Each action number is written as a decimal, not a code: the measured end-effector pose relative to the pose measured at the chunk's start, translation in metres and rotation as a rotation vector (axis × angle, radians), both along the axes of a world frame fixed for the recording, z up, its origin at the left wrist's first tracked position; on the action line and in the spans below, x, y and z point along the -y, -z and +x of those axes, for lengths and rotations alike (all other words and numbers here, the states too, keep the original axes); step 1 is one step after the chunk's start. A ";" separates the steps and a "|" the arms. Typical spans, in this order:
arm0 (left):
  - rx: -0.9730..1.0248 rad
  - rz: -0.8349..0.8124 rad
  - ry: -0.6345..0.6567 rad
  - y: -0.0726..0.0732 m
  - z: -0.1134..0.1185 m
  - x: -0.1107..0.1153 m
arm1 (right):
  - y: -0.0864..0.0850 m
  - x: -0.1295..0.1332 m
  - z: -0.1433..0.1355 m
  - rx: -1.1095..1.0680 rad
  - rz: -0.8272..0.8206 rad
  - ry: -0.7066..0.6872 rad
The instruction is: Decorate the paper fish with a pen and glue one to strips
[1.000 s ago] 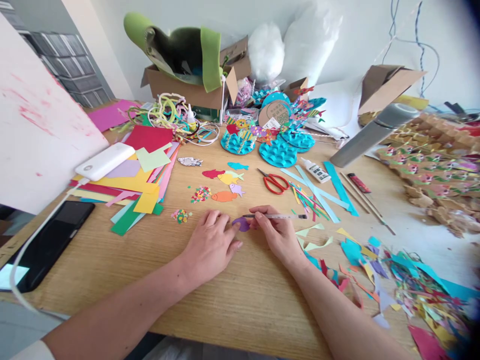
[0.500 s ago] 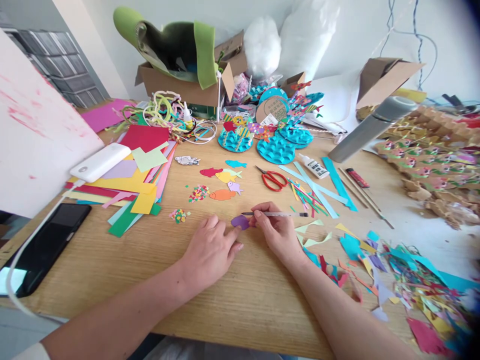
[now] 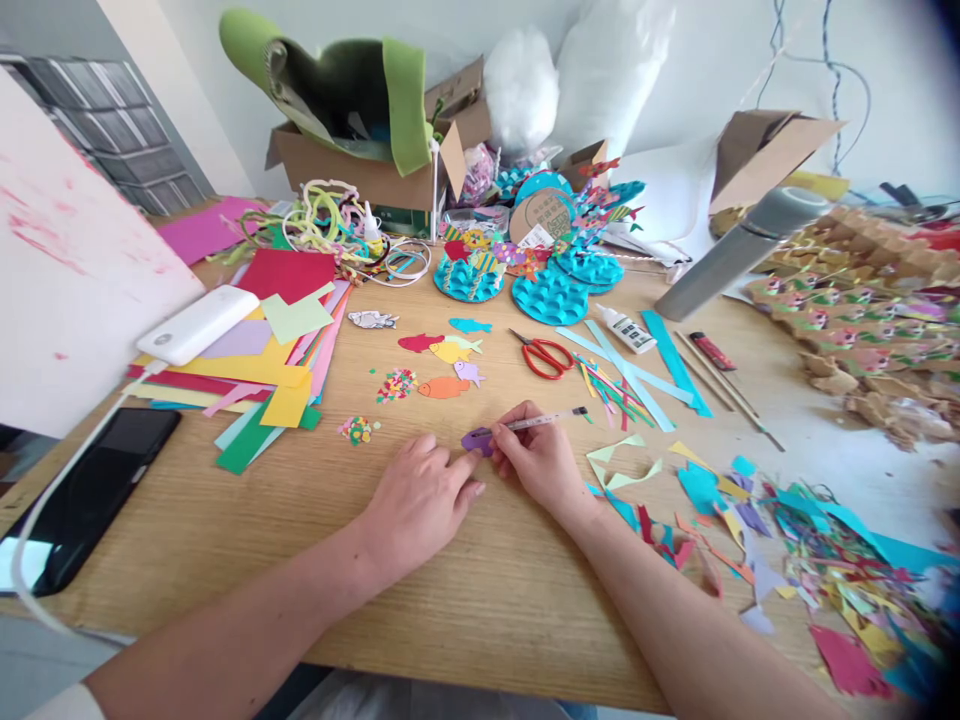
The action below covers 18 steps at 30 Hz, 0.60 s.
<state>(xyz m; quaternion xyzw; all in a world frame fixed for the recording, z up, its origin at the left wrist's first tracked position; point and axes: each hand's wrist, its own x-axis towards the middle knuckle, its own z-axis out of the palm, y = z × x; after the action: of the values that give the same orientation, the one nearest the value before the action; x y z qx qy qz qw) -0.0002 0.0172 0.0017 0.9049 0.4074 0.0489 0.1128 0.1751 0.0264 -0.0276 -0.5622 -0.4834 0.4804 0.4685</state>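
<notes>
A small purple paper piece (image 3: 475,439) lies on the wooden table. My right hand (image 3: 531,455) is closed around a slim pen (image 3: 540,420), its tip on the purple piece and its back end tilted up to the right. My left hand (image 3: 424,497) rests on the table with its fingers apart, the index fingertip pressing the lower edge of the piece. Above it lie an orange paper fish (image 3: 444,387), a lilac fish (image 3: 468,373), a yellow fish (image 3: 450,350), a red fish (image 3: 420,343) and a blue fish (image 3: 470,325).
Red-handled scissors (image 3: 546,357), a glue bottle (image 3: 628,330) and paper strips lie beyond my right hand. Colored scraps (image 3: 847,560) spread at the right. A grey flask (image 3: 739,255) stands behind. At left are stacked papers (image 3: 289,275), a power bank (image 3: 199,325) and a phone (image 3: 90,490).
The pen has turned from nearly level to slanted, and its tip has come down onto the purple piece. My right hand has shifted slightly left. My left hand has barely moved.
</notes>
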 end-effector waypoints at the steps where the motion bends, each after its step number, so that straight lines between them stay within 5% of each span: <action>1: 0.003 0.003 -0.001 0.001 0.000 0.000 | 0.000 0.000 0.000 -0.007 -0.004 0.003; 18: 0.012 0.005 -0.002 0.000 0.000 -0.001 | 0.002 0.000 0.001 0.013 -0.002 -0.025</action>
<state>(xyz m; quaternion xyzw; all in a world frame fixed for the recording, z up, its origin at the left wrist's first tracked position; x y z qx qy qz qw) -0.0006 0.0182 0.0016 0.9045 0.4076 0.0554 0.1126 0.1758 0.0265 -0.0299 -0.5597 -0.4929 0.4833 0.4585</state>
